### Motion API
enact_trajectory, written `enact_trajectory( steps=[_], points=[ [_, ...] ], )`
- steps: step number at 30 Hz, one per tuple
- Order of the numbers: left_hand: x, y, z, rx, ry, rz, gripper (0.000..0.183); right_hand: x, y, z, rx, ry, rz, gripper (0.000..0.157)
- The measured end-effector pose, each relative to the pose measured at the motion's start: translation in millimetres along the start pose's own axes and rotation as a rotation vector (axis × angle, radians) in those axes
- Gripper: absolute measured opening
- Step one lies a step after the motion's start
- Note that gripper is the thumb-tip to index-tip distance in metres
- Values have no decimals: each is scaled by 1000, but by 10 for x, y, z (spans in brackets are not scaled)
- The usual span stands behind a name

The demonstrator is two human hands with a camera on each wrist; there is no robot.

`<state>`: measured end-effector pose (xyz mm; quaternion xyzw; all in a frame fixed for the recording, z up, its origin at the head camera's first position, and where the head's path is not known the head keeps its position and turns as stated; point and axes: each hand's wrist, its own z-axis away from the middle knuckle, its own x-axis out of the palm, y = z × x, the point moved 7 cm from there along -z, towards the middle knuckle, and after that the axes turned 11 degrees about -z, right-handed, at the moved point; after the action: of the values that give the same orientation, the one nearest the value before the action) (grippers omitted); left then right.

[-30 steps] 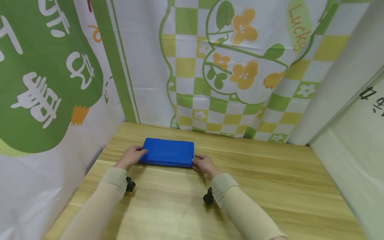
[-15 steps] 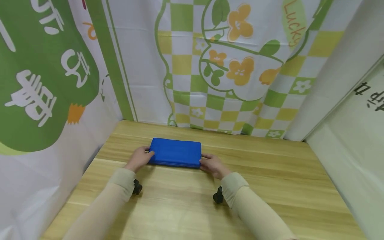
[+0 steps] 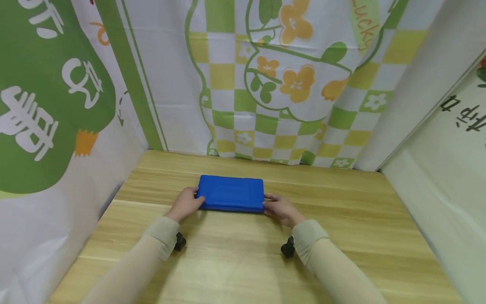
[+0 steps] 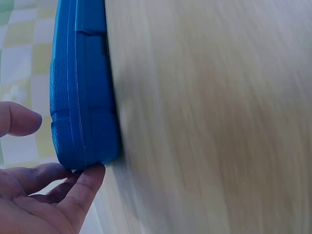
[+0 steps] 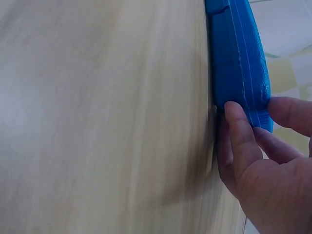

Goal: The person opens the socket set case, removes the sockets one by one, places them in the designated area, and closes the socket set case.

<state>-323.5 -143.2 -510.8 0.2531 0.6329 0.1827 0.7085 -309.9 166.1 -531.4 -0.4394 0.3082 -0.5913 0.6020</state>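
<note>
**Bracing a blue case (image 3: 230, 193) at both ends, lid down**

Position: case closed, long side across the far half of the desk (image 3: 235, 266), near 12 o'clock from the wearer; it appears to lie flat, though a slight lift cannot be ruled out.

Grip, left: the left hand (image 3: 185, 204) is at the case's 8 o'clock corner, fingertips against the short end, thumb stretched well away from them; the left wrist view shows the thumb clear of the case, so no full hold.

Grip, right: the right hand (image 3: 282, 209) is at 4 o'clock, thumb and bent fingers lightly pinching the corner.

Step, as judged: steadying or positioning the case. A further shift would call for even pressure from both ends; a lift would need the left thumb closed down and fingertips beneath the lower edge. Uneven pushing could skew it.

Surroundings: pale wood-grain desk. Checked, flowered curtain (image 3: 220, 76) at 12 o'clock; green-and-white hanging (image 3: 22, 169) at 10; pale panel with dark characters (image 3: 452, 169) at 2. A dark fitting (image 3: 288, 247) sits inside the right cuff (image 3: 309, 236).
</note>
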Motion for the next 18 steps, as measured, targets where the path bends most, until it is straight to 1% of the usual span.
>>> enact_trajectory(
  steps=[2,10,13,18],
  points=[
    [10,43,2,12,3,-12,56,-37,-15,17,0,-5,5,52],
    [101,203,-12,54,-35,-15,55,-227,-11,69,-5,-14,10,52],
    [136,262,-17,75,-37,-19,54,-292,-14,92,-11,-24,18,54],
    [189,324,-25,86,-52,-5,54,-378,-18,124,-15,-28,36,54]
  ],
)
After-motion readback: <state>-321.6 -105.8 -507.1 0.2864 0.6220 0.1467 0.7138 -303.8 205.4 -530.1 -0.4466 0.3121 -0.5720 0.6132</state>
